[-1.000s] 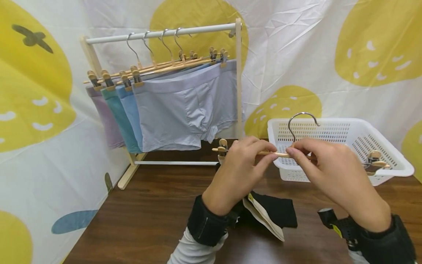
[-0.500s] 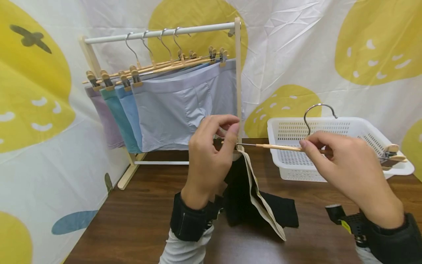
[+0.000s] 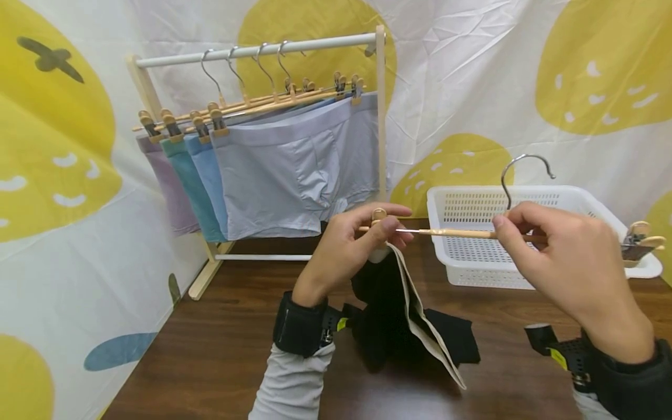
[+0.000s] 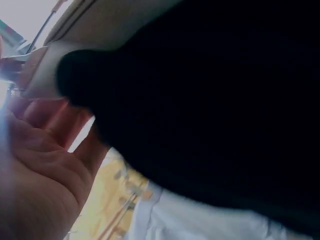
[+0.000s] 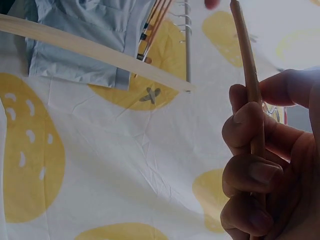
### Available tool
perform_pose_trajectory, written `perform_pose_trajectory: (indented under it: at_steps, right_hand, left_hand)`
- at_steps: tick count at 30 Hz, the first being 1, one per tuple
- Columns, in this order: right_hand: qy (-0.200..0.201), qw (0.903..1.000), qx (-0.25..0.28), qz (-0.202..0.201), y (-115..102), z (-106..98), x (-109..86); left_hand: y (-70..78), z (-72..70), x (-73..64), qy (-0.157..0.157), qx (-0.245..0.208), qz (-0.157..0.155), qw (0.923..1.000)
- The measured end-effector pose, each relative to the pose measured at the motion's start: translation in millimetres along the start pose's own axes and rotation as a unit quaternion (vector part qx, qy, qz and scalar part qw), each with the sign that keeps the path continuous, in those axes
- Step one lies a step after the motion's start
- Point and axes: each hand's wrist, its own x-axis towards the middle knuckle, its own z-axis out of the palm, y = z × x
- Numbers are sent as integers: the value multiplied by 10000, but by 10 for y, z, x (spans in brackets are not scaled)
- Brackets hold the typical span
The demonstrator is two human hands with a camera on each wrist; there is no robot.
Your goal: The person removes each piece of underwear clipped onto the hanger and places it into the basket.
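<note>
My right hand (image 3: 572,256) grips a wooden clip hanger (image 3: 462,233) by its bar near the metal hook, its fingers curled round the bar in the right wrist view. At the hanger's left end, my left hand (image 3: 341,248) holds the clip (image 3: 379,216) between thumb and fingers. Below that clip hangs one corner of black boxer briefs (image 3: 388,321) with a beige waistband (image 3: 420,315); their lower part lies on the table. Dark cloth (image 4: 210,115) fills much of the left wrist view. The right clip (image 3: 637,236) carries nothing.
A wooden rack (image 3: 381,146) at the back left bears several hangers with purple, green, blue and pale grey boxer briefs (image 3: 273,175). Behind my right hand stands a white perforated basket (image 3: 441,256) on the brown table (image 3: 210,350). A patterned cloth (image 3: 451,76) forms the backdrop.
The hanger has shifted right with my right hand. My left hand has moved from the bar's middle to the left clip, and the briefs' waistband has come into fuller view.
</note>
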Motion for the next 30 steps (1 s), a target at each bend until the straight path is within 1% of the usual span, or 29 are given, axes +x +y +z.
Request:
perform_pose_trajectory:
  at_steps: [2, 4, 6, 8, 11, 14, 18, 23, 26, 30]
  right_hand:
    - [-26, 10000, 51, -15, 4, -2, -1]
    - [-74, 9999, 130, -20, 8, -1, -5]
    - [-117, 9997, 190, -38, 11, 1, -9]
    - [-154, 9996, 247, -48, 16, 2, -12]
    - [-179, 9994, 281, -57, 21, 3, -14]
    - [-212, 9994, 286, -59, 28, 0, -14]
    - [-252, 9992, 292, -73, 36, -5, -14]
    - [-268, 9991, 283, -138, 46, -9, -10]
    - [-265, 9991, 265, -188, 53, -10, -5]
    - [-272, 9991, 238, -204, 57, -7, -2]
  left_hand:
    - [-2, 5, 0, -121, -554, 34, 9984]
    - [-6, 8, -5, -183, -872, 61, 9960]
    - [-6, 11, -7, -195, -995, 81, 9948]
    - [-7, 13, -10, -175, -1022, 117, 9945]
    - [-7, 18, -8, -120, -988, 175, 9949]
    - [-8, 27, 2, -25, -858, 272, 9959]
    - [-10, 57, 19, 218, -563, 408, 9973]
    - [-16, 92, 29, 481, -328, 579, 9966]
    - [-7, 102, 30, 553, -278, 620, 9962]
    - [-1, 102, 22, 538, -258, 585, 9965]
